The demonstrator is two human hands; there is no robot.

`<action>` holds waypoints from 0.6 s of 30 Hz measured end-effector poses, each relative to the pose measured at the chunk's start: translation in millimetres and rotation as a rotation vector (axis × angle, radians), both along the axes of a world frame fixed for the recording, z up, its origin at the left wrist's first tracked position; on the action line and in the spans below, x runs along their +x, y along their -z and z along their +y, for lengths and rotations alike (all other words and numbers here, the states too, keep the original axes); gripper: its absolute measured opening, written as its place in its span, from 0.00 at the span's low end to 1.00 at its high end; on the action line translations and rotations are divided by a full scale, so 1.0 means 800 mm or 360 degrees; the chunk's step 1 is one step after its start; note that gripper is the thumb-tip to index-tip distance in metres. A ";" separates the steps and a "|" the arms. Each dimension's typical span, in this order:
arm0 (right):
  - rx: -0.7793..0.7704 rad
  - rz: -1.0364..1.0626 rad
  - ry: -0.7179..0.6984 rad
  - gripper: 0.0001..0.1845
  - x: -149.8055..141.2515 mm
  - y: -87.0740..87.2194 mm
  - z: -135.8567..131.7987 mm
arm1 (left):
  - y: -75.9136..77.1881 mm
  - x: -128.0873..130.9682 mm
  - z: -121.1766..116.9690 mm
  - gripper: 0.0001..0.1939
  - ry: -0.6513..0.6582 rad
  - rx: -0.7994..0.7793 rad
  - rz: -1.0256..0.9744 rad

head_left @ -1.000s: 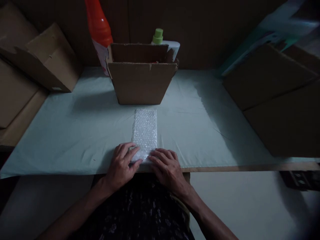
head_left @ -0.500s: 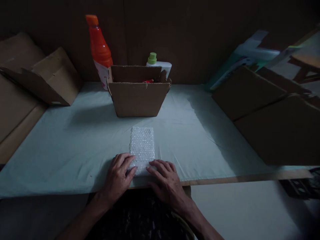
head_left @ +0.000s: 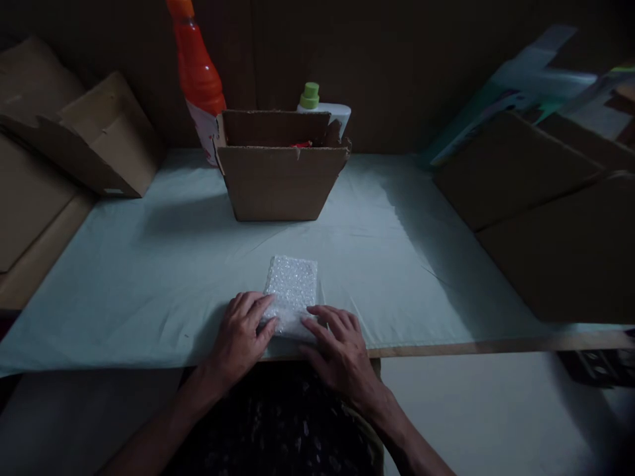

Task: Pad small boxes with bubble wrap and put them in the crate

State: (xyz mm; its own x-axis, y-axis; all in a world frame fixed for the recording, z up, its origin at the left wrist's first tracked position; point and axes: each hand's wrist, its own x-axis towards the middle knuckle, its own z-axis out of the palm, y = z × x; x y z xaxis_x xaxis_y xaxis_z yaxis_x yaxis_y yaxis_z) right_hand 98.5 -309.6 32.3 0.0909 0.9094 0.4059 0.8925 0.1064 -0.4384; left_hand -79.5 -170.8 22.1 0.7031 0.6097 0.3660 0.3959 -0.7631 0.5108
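A flat, rectangular piece of bubble wrap [head_left: 292, 281] lies near the front edge of the cloth-covered table. Its near end is folded up over itself, and the fold looks smoother and cloudier than the rest. My left hand [head_left: 243, 330] grips the fold's left side, thumb and fingers bent at the edge. On the right side, my right hand [head_left: 342, 350] has its fingertips on the fold, with its thumb low by the table edge. Whether anything lies inside the wrap is hidden.
Beyond the wrap stands an open cardboard box [head_left: 282, 185] with something red inside. Behind it are an orange bottle [head_left: 201, 76] and a white bottle with a green cap [head_left: 310, 97]. More cardboard boxes [head_left: 114, 135] flank the left; another box [head_left: 560, 244] and a teal bottle [head_left: 476, 119] are right.
The near end of the bubble wrap has been turned up and over, so its flat part looks shorter. Both hands moved slightly away from me with it. The view has shifted a little.
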 end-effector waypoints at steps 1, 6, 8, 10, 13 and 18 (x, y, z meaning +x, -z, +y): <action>-0.0029 -0.0026 -0.0027 0.16 0.000 0.000 0.000 | -0.001 0.001 0.000 0.15 -0.0026 0.0020 -0.0029; -0.0079 0.0191 -0.0077 0.13 0.003 -0.004 0.010 | -0.014 -0.012 -0.009 0.20 0.0181 0.0012 -0.0143; -0.0127 0.0322 -0.0124 0.14 0.005 -0.005 0.014 | -0.017 -0.017 -0.013 0.19 0.0279 -0.0041 -0.0160; -0.0142 0.0331 -0.0109 0.14 0.006 -0.005 0.015 | -0.016 -0.016 -0.011 0.17 0.0277 -0.0089 -0.0155; -0.0047 0.0164 0.0021 0.18 0.003 -0.005 0.012 | -0.007 -0.002 0.002 0.14 0.0174 -0.0081 -0.0088; -0.0083 -0.0124 -0.0002 0.19 0.000 -0.002 0.018 | 0.002 0.021 0.022 0.14 -0.0048 -0.0102 -0.0107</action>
State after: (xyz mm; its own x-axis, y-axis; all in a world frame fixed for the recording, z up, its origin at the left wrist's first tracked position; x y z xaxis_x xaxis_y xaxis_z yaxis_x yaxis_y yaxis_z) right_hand 98.5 -294.9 33.8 0.0599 0.9295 0.3640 0.9238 0.0865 -0.3729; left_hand -62.6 -153.0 20.2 0.6591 0.6541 0.3712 0.3817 -0.7162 0.5842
